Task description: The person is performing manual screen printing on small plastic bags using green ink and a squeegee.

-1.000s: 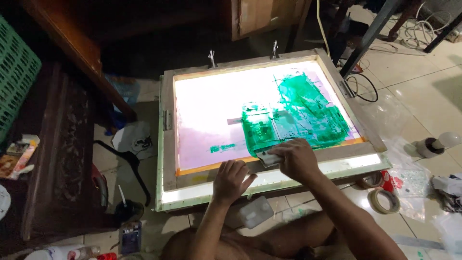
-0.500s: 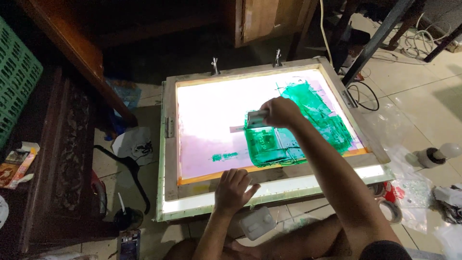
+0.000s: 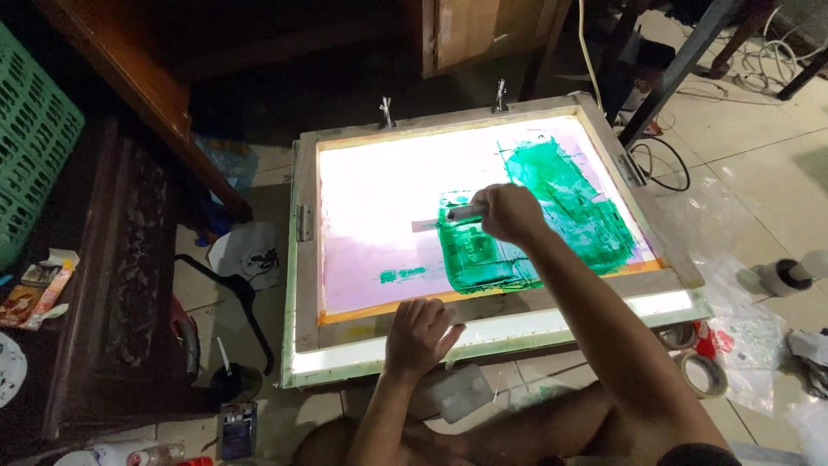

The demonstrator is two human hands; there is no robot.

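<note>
A wooden-framed printing screen lies flat on a lit box, its mesh glowing pink-white. Green ink covers the right half of the mesh, with a small green smear lower left. My right hand is closed on a small flat scraper pressed on the mesh at the left edge of the green patch. My left hand rests with spread fingers on the near rail of the frame, holding nothing.
A dark carved wooden cabinet stands left, with a green plastic crate behind it. Tape rolls and a small jar lie on the tiled floor at right. Cables run past the frame's far right corner. A flat plastic piece lies by my knees.
My right hand has carried the scraper from the near edge of the mesh up and away across the green ink. My left hand has stayed on the near rail.
</note>
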